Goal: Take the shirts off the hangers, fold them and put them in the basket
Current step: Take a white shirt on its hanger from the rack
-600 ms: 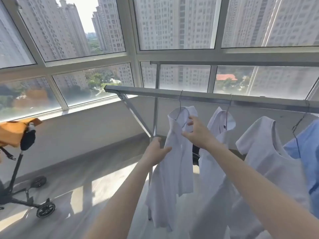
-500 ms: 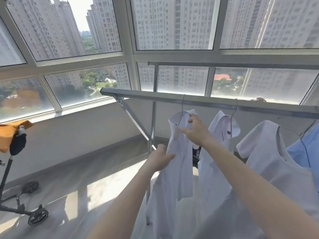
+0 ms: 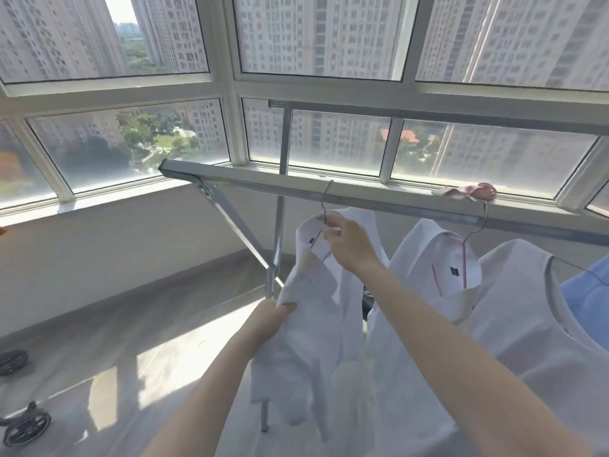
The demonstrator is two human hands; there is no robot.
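Note:
A white collared shirt [image 3: 316, 328] hangs on a wire hanger [image 3: 324, 206] at the left end of the metal drying rail [image 3: 263, 183]. My right hand [image 3: 346, 242] pinches the hanger's neck at the shirt's collar. My left hand [image 3: 270, 321] grips the shirt's left shoulder and sleeve. To the right hang a second white collared shirt [image 3: 428, 258] with pink trim, a white T-shirt [image 3: 527, 308] and a blue garment [image 3: 590, 291] at the frame's edge. No basket is in view.
The rack's slanted brace [image 3: 237, 232] and upright post [image 3: 280, 225] stand just left of the shirt. Pink cloth [image 3: 468, 191] lies on the window sill. Stroller wheels [image 3: 23, 427] sit at the lower left on the sunlit grey floor. Large windows surround the corner.
The view has shifted left and closer to the rack. My right hand has moved up from the collar to the hanger's neck. My left hand now grips the shirt's shoulder lower down.

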